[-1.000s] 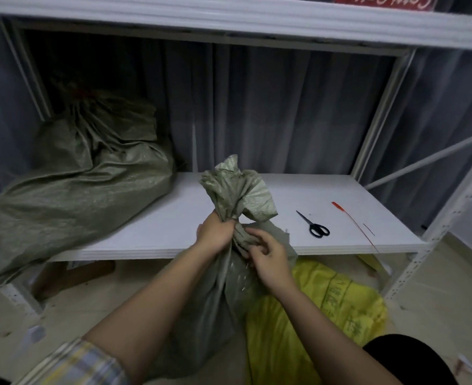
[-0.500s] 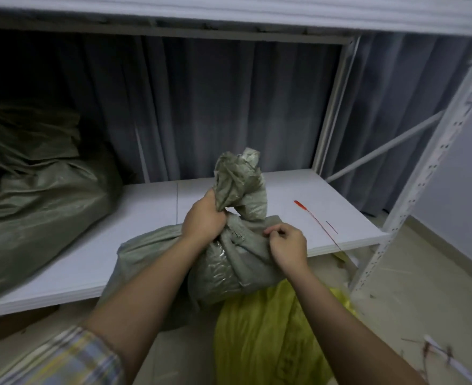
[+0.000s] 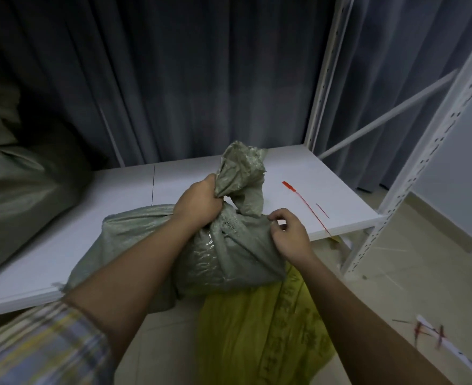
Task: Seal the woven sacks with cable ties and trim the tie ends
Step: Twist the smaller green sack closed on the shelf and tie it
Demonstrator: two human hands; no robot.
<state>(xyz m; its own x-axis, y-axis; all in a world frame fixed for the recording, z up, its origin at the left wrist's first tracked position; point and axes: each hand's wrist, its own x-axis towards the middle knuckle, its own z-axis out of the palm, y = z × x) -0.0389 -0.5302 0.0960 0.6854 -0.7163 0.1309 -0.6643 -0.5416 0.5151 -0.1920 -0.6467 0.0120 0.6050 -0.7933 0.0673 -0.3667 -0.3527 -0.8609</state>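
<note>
A grey-green woven sack (image 3: pixel 223 257) rests across the front edge of the white shelf (image 3: pixel 118 218), its gathered neck (image 3: pixel 243 173) standing up. My left hand (image 3: pixel 198 204) is clenched around that neck just below the bunched top. My right hand (image 3: pixel 287 234) pinches the sack's fabric at its right shoulder. A red cable tie (image 3: pixel 304 204) lies on the shelf to the right of the sack, with a short red offcut (image 3: pixel 322 210) beside it. No scissors are in view.
A second grey-green sack (image 3: pixel 21 195) fills the shelf's left end. A yellow sack (image 3: pixel 260 329) lies on the floor under my right arm. White perforated rack uprights (image 3: pixel 423 168) stand at the right. Red ties and a white strip (image 3: pixel 434 337) lie on the floor.
The sack has been lifted from the floor onto the shelf edge and pushed further on. My right hand moved from the neck to the sack's right shoulder. The scissors are now hidden.
</note>
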